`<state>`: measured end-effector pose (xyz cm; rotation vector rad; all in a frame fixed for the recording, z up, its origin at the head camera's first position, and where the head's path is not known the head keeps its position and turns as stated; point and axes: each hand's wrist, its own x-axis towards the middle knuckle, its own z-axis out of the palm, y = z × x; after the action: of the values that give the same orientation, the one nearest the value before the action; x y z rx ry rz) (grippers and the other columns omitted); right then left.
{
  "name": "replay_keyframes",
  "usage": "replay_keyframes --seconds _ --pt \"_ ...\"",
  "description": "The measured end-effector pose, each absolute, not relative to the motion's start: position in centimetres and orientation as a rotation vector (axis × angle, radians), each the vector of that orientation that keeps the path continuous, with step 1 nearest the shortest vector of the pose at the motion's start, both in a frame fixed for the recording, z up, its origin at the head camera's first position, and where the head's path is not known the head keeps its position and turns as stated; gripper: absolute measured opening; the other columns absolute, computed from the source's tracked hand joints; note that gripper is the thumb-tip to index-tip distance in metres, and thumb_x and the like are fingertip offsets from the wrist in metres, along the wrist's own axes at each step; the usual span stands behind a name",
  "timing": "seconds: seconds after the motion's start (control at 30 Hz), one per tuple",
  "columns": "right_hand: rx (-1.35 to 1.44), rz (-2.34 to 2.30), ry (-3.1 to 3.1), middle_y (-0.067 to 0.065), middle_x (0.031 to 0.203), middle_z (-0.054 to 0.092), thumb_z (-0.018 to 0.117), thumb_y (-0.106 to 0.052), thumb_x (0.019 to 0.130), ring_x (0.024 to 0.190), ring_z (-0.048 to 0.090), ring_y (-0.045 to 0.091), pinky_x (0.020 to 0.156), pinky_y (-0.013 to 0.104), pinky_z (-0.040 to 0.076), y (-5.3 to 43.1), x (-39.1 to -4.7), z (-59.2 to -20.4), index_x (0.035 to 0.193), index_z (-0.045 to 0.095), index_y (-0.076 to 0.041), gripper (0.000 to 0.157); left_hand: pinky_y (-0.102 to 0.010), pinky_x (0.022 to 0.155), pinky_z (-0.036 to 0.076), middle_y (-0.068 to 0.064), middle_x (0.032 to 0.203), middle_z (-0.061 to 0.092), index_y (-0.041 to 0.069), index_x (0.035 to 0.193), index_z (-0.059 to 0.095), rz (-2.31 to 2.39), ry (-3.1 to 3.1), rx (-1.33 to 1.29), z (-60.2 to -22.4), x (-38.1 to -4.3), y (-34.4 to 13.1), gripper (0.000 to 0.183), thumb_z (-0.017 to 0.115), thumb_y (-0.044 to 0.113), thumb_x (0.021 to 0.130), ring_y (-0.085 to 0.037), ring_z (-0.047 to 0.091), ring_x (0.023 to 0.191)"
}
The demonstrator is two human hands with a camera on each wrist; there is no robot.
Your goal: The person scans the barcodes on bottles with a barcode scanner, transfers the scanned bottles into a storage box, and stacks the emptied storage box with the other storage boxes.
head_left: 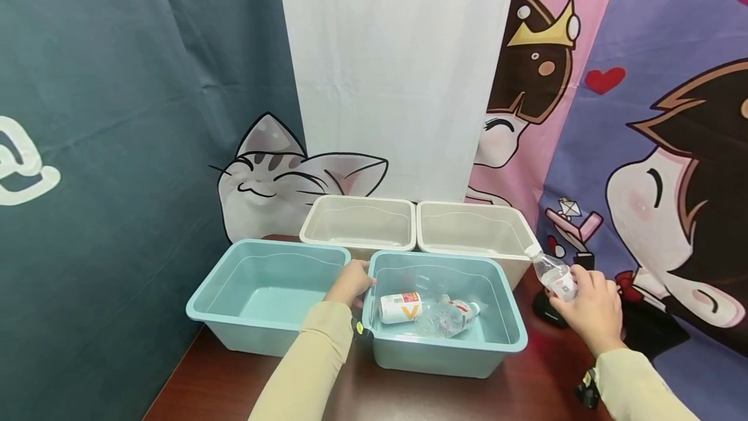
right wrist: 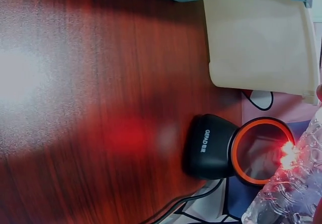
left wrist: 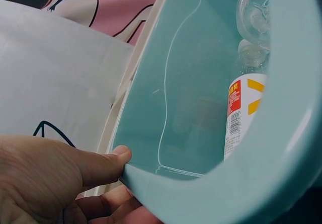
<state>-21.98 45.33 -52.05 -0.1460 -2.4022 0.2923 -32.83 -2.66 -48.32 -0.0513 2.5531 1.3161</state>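
My left hand (head_left: 350,281) pinches the left rim of the right-hand blue plastic bin (head_left: 432,357). In the left wrist view its thumb (left wrist: 121,154) lies over the rim with the fingers below. Inside that bin are a white-labelled bottle (head_left: 399,308) and clear plastic bottles (head_left: 458,318) lying on their sides. My right hand (head_left: 593,310) grips a clear plastic bottle (head_left: 552,273), tilted with its white cap up and leftward. A black scanner with an orange ring (right wrist: 211,146) sits beneath it, its red light shining on the bottle (right wrist: 287,189).
A second blue bin (head_left: 263,327) stands to the left, with nothing visible inside. Two cream bins (head_left: 359,205) (head_left: 476,208) stand behind the blue ones. A cable (right wrist: 186,199) runs from the scanner across the brown table (right wrist: 100,83). Printed curtains (head_left: 403,83) hang behind.
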Motion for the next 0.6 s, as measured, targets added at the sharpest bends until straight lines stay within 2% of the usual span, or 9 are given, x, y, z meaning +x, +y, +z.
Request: replay_keyframes --seconds 0.3,0.6 --pt "-0.12 0.258 -2.393 0.028 0.109 0.049 0.092 -0.023 0.059 0.089 0.042 0.049 0.071 0.062 0.037 45.2 -22.0 -53.4 0.122 0.054 -0.006 0.076 -0.037 0.045 0.059 -0.025 0.114 0.068 0.004 0.146 0.052 1.312 2.565 -0.062 -48.2 -32.7 -2.7 0.056 0.07 0.01 0.093 -0.028 0.068 0.068" --pt "-0.147 0.268 -2.404 0.029 0.11 0.05 0.093 -0.023 0.059 0.091 0.043 0.051 0.072 0.063 0.038 45.1 -21.7 -54.7 0.123 0.054 -0.006 0.077 -0.036 0.045 0.059 -0.024 0.114 0.068 0.004 0.146 0.052 1.315 2.556 -0.053 -48.5 -32.8 -2.7 0.056 0.07 0.01 0.093 -0.033 0.071 0.077"
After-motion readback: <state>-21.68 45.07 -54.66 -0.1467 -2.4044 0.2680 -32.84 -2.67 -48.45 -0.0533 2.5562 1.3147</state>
